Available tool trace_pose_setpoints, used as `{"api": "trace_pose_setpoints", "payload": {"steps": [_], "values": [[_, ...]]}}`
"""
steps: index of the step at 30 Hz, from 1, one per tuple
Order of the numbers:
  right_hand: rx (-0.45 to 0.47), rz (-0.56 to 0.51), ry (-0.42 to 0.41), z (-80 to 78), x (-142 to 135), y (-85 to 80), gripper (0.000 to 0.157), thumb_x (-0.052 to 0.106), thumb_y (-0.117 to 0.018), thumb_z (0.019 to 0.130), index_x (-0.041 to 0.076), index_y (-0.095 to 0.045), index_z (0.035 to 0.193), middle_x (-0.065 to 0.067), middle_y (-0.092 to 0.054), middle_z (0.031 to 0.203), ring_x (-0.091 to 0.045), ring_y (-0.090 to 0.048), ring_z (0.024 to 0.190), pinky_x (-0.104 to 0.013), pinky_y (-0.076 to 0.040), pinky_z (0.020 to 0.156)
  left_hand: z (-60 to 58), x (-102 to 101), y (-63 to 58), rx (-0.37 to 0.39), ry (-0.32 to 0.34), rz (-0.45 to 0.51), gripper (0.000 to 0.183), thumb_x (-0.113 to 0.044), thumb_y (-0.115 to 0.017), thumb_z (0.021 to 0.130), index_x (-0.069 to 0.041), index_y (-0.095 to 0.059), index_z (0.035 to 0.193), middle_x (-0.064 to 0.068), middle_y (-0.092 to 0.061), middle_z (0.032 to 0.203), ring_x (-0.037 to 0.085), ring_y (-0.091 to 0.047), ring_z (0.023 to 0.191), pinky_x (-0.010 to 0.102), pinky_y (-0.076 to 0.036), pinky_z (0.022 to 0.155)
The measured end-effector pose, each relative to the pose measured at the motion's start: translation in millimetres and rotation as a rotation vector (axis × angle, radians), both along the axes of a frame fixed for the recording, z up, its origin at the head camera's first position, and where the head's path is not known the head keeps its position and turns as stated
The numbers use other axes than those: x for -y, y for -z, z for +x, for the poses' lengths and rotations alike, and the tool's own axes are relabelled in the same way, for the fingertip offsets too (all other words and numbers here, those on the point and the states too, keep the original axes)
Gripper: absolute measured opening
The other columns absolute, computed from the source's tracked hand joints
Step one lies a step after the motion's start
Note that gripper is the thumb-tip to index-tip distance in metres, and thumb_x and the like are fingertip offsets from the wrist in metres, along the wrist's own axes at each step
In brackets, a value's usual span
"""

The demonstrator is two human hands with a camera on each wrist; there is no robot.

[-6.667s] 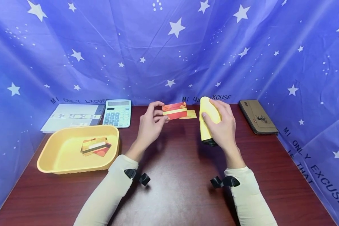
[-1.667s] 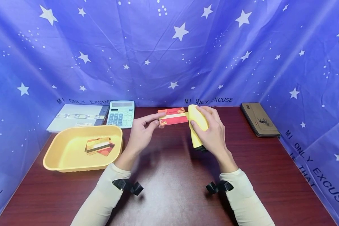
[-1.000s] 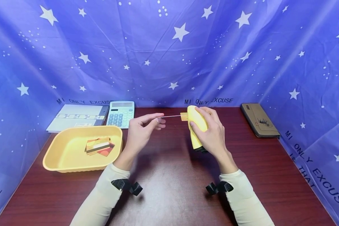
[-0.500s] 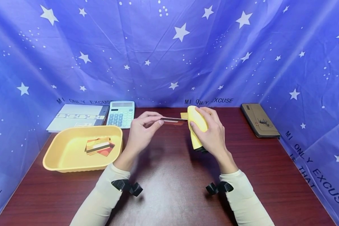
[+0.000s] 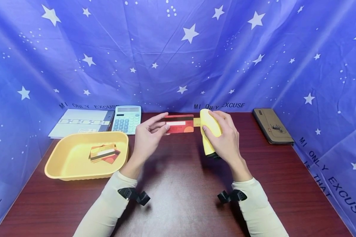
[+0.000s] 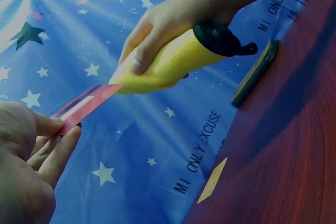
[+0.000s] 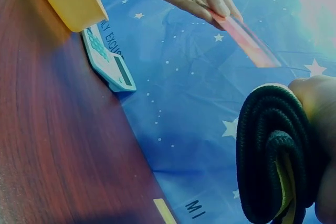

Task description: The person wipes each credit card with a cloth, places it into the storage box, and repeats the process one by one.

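Note:
Between thumb and fingers, my left hand [image 5: 148,136] pinches a red bank card [image 5: 179,124] by its left end. A black stripe and a white strip show on the card's face toward me. My right hand [image 5: 225,138] grips a folded yellow cloth [image 5: 209,131] with a dark edge; the right wrist view shows the black folded layers [image 7: 273,150]. The cloth hangs just right of the card, slightly apart from it in the head view. Behind them on the table lies a gold card [image 6: 212,180], partly hidden in the head view.
A yellow basin [image 5: 68,164] holding several cards [image 5: 103,153] stands at the left. Behind it are a light blue calculator [image 5: 127,120] and a white notebook [image 5: 80,120]. At the far right lies a brown wallet [image 5: 273,126]. A starry blue curtain [image 5: 166,49] encloses the table.
The red card has been turned over, edge-on in between, from its red-and-gold face to its striped back. The cloth moved left to the card, then slightly right again.

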State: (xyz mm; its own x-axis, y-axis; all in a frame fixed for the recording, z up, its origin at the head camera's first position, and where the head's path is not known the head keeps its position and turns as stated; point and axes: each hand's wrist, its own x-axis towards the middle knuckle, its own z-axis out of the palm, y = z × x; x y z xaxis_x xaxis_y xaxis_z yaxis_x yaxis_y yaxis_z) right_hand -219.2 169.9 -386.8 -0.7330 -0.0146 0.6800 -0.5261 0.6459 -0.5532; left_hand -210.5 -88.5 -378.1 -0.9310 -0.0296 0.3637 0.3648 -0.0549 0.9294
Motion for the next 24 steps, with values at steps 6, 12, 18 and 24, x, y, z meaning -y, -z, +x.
{"api": "trace_pose_setpoints", "payload": {"steps": [6,12,18,24], "values": [[-0.014,-0.019,-0.022,3.2,1,-3.3,0.054,0.018,-0.083,0.084,0.020,-0.069,0.136,-0.009,-0.064,0.135,-0.026,-0.063,0.116,-0.031,-0.048,0.076,-2.6,-3,5.2,0.004,0.003,0.028,0.041,0.007,-0.072,0.090,-0.004,-0.071,0.130,0.031,-0.075,0.102,0.008,-0.078,0.079,0.034,-0.068,0.079],[-0.046,-0.017,-0.035,9.2,9,-9.0,0.053,0.018,-0.084,0.083,0.019,-0.070,0.134,-0.008,-0.065,0.133,-0.025,-0.063,0.117,-0.031,-0.051,0.077,-3.8,-5,8.0,-0.004,-0.001,0.019,0.041,0.008,-0.071,0.090,0.001,-0.069,0.130,0.031,-0.075,0.102,0.007,-0.078,0.079,0.033,-0.068,0.078],[-0.050,0.010,-0.059,11.5,17,-6.4,0.053,0.019,-0.084,0.082,0.019,-0.070,0.133,-0.006,-0.064,0.133,-0.024,-0.065,0.115,-0.038,-0.055,0.074,-3.9,-8,9.5,0.005,0.014,0.045,0.042,0.011,-0.068,0.091,0.000,-0.068,0.131,0.032,-0.074,0.104,0.009,-0.078,0.080,0.035,-0.068,0.078],[-0.040,0.044,-0.059,11.3,20,-1.4,0.052,0.023,-0.083,0.083,0.021,-0.069,0.134,-0.006,-0.063,0.133,-0.025,-0.066,0.110,-0.042,-0.057,0.066,-1.3,-12,10.1,0.024,0.055,0.079,0.043,0.013,-0.066,0.091,0.000,-0.067,0.131,0.034,-0.073,0.105,0.012,-0.078,0.084,0.037,-0.069,0.079]]}}
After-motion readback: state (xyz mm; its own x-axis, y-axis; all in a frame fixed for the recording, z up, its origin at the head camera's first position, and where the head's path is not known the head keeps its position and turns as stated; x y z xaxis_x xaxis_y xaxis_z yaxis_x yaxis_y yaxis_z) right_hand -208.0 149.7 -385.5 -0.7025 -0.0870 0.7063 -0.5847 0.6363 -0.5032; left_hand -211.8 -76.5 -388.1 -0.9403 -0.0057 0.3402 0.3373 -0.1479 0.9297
